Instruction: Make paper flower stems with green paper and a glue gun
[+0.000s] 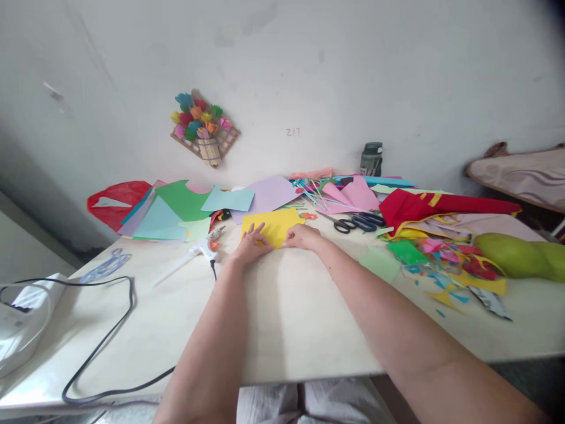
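A sheet of yellow paper [276,224] lies on the table in front of me. My left hand [253,245] rests on its lower left part, with the fingers spread and the thumb along the near edge. At the near right corner, my right hand [302,237] is closed, its fingertips pinching the paper's edge. Just beyond the right hand lie small orange paper pieces [309,217]. To the left of my left hand is a white hot glue gun [205,247] with a glue stick [172,267] in its back.
Colored sheets [176,200] spread along the wall. Scissors [344,225] lie right of my right hand, near pale green paper [380,264]. Paper scraps [441,282] and a green fruit-like object [507,253] sit farther right. A black cord [132,294] and power strip [33,318] occupy the left.
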Motion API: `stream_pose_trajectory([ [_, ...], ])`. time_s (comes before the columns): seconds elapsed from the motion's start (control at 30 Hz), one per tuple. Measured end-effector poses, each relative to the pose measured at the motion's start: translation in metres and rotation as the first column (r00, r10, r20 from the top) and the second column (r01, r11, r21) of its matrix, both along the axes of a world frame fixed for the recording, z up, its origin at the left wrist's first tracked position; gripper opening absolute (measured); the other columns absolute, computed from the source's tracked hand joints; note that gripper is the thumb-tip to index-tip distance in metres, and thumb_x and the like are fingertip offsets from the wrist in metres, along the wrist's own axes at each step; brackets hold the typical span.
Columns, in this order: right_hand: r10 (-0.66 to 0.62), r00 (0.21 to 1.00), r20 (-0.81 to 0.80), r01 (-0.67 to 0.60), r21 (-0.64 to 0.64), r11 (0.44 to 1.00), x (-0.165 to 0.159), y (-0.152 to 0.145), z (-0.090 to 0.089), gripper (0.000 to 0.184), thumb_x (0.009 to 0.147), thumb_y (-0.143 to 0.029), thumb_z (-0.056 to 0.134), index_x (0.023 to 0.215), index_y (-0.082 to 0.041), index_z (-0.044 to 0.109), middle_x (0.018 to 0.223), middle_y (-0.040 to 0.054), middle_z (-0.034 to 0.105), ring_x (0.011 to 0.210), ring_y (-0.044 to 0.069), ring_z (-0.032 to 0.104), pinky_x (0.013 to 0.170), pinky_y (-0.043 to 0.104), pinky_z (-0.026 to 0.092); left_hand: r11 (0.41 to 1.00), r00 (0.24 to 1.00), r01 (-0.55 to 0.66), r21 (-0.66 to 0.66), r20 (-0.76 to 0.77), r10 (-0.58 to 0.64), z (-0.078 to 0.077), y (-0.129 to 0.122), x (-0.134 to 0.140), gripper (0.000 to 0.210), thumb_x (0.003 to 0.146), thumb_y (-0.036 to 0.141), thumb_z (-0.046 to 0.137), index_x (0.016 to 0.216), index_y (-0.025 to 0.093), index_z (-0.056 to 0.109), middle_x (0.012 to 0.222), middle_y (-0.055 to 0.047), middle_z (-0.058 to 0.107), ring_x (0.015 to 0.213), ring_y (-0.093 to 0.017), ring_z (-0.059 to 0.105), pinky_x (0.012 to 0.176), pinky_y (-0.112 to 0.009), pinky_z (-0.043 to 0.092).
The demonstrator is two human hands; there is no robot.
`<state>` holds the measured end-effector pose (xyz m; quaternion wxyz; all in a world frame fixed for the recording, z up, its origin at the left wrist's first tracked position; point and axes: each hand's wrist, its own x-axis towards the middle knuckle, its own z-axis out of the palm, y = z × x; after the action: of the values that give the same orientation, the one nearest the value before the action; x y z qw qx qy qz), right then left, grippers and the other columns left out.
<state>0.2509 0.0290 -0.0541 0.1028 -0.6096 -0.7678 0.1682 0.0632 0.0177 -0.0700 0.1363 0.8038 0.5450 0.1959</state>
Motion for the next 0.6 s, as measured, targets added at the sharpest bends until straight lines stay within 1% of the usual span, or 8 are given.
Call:
stream_pose_trajectory([
  [0.13,-0.021,1.0,0.02,0.021,-0.004,1.0,-0.002,-0.001,0.001,0.025,0.062,-0.049,0.059,0.072,-0.027,0.064,0.081,-0.0031,0.066,0.075,0.014,0.058,0.061,0.023,0.038,0.999,0.997,-0.025,-0.023,-0.073,0.023,0.0,0.002,0.001,0.023,0.068,0.043,0.051,0.073,0.022,0.059,0.14,0.002,0.021,0.13,-0.021,0.002,0.104,-0.042,0.006],
  [0.3,-0.048,0.998,0.033,0.048,0.008,0.999,-0.006,-0.002,0.001,0.031,0.06,-0.055,0.058,0.074,-0.027,0.064,0.086,-0.0013,0.065,0.078,0.016,0.058,0.063,0.025,0.039,0.996,0.987,-0.068,-0.055,-0.152,0.059,0.004,0.0,0.005,0.028,0.069,0.046,0.047,0.074,0.022,0.061,0.14,0.0,0.022,0.13,-0.024,0.003,0.103,-0.044,0.006],
  [0.43,-0.072,0.996,0.047,0.071,0.021,0.997,-0.009,-0.004,0.002,0.036,0.06,-0.058,0.057,0.076,-0.027,0.064,0.088,0.0009,0.065,0.081,0.017,0.058,0.065,0.026,0.039,0.993,0.981,-0.09,-0.077,-0.18,0.075,0.006,-0.002,0.007,0.029,0.069,0.046,0.045,0.076,0.022,0.061,0.139,0.0,0.024,0.13,-0.024,0.003,0.102,-0.044,0.006],
  [0.6,-0.097,0.991,0.095,0.093,0.049,0.994,-0.013,-0.007,0.003,0.044,0.061,-0.062,0.052,0.08,-0.024,0.063,0.091,0.0053,0.064,0.085,0.021,0.058,0.067,0.029,0.04,0.993,0.981,-0.087,-0.077,-0.181,0.072,0.005,0.0,0.005,0.03,0.069,0.047,0.045,0.076,0.022,0.06,0.139,-0.001,0.024,0.13,-0.024,0.002,0.102,-0.045,0.004],
])
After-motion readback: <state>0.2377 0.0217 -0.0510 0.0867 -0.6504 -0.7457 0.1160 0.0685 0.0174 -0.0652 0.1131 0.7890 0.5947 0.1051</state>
